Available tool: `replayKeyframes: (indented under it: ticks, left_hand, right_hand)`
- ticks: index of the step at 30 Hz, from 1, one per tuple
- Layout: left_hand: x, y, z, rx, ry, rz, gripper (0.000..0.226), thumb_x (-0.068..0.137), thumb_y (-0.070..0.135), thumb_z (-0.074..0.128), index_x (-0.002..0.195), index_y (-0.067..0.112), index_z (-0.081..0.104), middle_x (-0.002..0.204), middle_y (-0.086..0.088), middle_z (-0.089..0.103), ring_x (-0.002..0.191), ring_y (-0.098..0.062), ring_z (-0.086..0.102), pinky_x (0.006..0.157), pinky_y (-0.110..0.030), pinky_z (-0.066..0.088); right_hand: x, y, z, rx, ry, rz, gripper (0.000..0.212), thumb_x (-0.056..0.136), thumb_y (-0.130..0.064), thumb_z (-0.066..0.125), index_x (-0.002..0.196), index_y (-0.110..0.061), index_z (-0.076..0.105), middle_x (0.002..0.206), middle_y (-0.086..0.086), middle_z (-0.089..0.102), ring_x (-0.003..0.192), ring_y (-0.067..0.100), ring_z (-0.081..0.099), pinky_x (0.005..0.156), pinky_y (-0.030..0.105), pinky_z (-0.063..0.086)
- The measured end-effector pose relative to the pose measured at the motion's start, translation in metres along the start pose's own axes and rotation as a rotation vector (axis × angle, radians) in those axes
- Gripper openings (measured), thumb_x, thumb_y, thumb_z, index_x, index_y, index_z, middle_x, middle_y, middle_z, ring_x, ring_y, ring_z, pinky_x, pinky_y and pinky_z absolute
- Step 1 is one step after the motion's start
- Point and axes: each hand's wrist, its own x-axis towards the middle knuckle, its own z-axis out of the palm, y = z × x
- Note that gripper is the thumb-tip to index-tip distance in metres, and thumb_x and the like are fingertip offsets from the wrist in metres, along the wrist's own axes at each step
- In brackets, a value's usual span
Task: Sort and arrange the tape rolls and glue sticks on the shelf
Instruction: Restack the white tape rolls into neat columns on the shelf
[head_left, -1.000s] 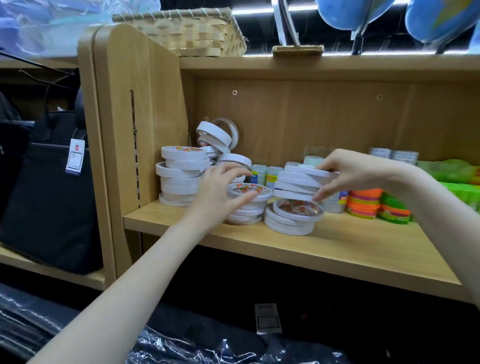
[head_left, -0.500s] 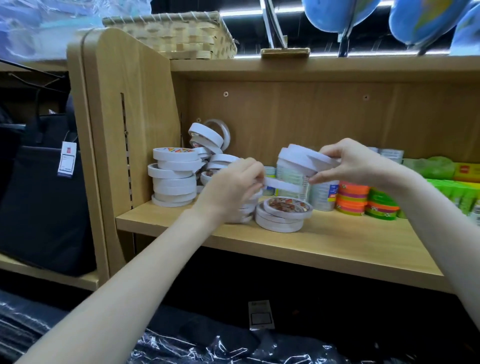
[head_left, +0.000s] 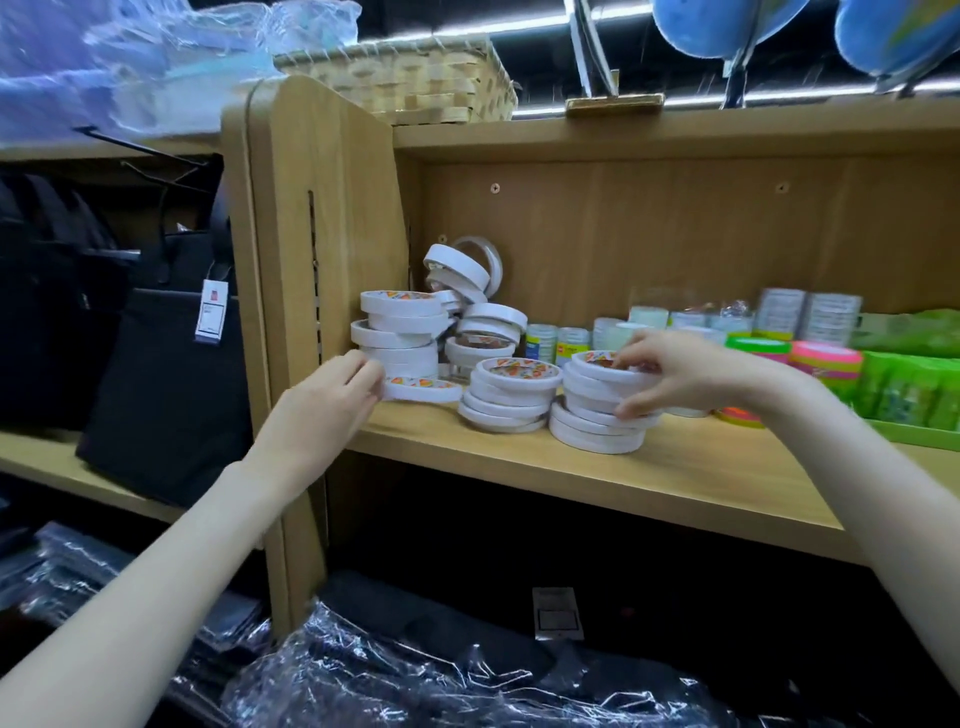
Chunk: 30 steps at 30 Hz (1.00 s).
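White tape rolls stand in stacks on the wooden shelf (head_left: 675, 467). My left hand (head_left: 332, 395) pinches a single white tape roll (head_left: 423, 388) just above the shelf, in front of the tall left stack (head_left: 397, 332). My right hand (head_left: 670, 371) grips the right stack (head_left: 597, 410), fingers on its top roll and thumb on its side. A shorter middle stack (head_left: 511, 395) stands between the two hands. Loose rolls (head_left: 462, 270) lean in the back corner. Small glue containers (head_left: 556, 343) stand behind the stacks.
Neon pink and green tape rolls (head_left: 826, 364) and green packs (head_left: 909, 389) fill the shelf's right side. The shelf's side panel (head_left: 311, 260) rises at left, a wicker basket (head_left: 415, 78) on top. Black bags (head_left: 156, 364) hang left; plastic-wrapped items (head_left: 415, 675) lie below.
My right hand has set its rolls down onto the right stack. My left hand has moved left with a single roll, down toward the shelf in front of the left stack.
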Motion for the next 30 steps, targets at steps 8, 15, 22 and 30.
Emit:
replayKeyframes:
  ticks: [8, 15, 22, 30]
  left_hand:
    - [-0.019, -0.021, -0.008, 0.070, -0.296, -0.154, 0.027, 0.077, -0.002, 0.068, 0.099, 0.012, 0.059, 0.092, -0.004, 0.059, 0.076, -0.023, 0.061, 0.051, -0.033, 0.051]
    - [0.003, -0.031, -0.025, -0.162, -0.532, -0.393, 0.047, 0.091, -0.001, 0.044, 0.133, 0.018, 0.045, 0.132, -0.004, 0.053, 0.123, -0.021, 0.046, 0.100, -0.031, 0.039]
    - [0.058, -0.016, -0.011, -0.245, -0.118, -0.206, 0.037, 0.087, 0.001, 0.047, 0.123, 0.008, 0.054, 0.124, -0.007, 0.055, 0.115, -0.024, 0.047, 0.095, -0.034, 0.038]
    - [0.122, -0.030, 0.015, -0.163, -0.243, -0.355, 0.037, 0.096, 0.028, 0.043, 0.130, 0.015, 0.047, 0.130, -0.007, 0.051, 0.118, -0.026, 0.046, 0.094, -0.035, 0.034]
  right_hand:
    - [0.008, -0.022, -0.005, -0.063, 0.055, -0.027, 0.036, 0.077, -0.036, 0.072, 0.106, -0.018, 0.061, 0.110, 0.004, 0.048, 0.099, 0.020, 0.049, 0.082, 0.029, 0.039]
    - [0.023, -0.034, -0.008, -0.122, 0.067, 0.044, 0.033, 0.079, -0.041, 0.069, 0.100, -0.017, 0.063, 0.090, -0.004, 0.052, 0.098, 0.019, 0.050, 0.080, 0.032, 0.044]
    - [0.077, -0.042, -0.024, -0.038, 0.020, -0.029, 0.041, 0.084, -0.037, 0.066, 0.117, -0.016, 0.056, 0.117, 0.002, 0.057, 0.111, 0.019, 0.053, 0.096, 0.032, 0.043]
    - [0.181, -0.048, -0.025, 0.215, 0.111, -0.078, 0.050, 0.088, -0.025, 0.063, 0.132, -0.014, 0.044, 0.137, 0.008, 0.047, 0.123, 0.023, 0.047, 0.101, 0.033, 0.038]
